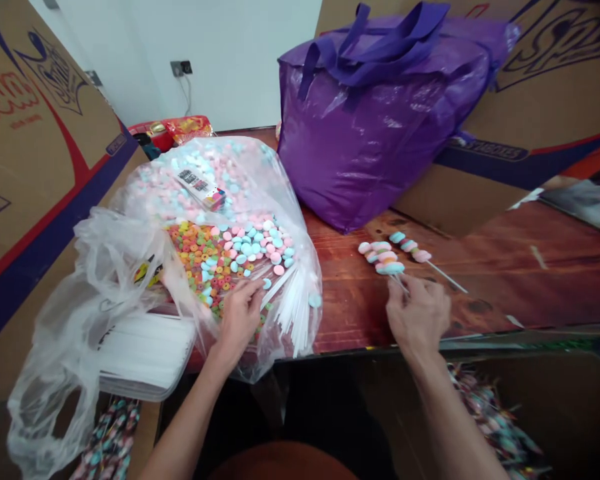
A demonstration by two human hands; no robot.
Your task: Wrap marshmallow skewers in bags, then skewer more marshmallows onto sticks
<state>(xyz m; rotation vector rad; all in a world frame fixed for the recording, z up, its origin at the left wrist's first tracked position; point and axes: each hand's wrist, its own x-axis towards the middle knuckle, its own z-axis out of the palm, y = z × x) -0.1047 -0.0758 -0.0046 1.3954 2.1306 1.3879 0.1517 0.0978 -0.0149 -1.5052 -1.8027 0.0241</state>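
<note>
My right hand is closed around the sticks of marshmallow skewers with pink, blue and orange pieces, low over the table. Just beyond it lies another marshmallow skewer on a white stick. My left hand reaches over the open plastic bag, fingers pinched together beside a pale blue marshmallow; what they hold is unclear. Around it are ring-shaped gummies, pink and blue marshmallows and a fan of white sticks.
A large clear bag of marshmallows stands behind. Left of it are a tub of white sticks and a cardboard box. A purple bag and another box stand at the back. Wrapped sweets lie below the table's edge.
</note>
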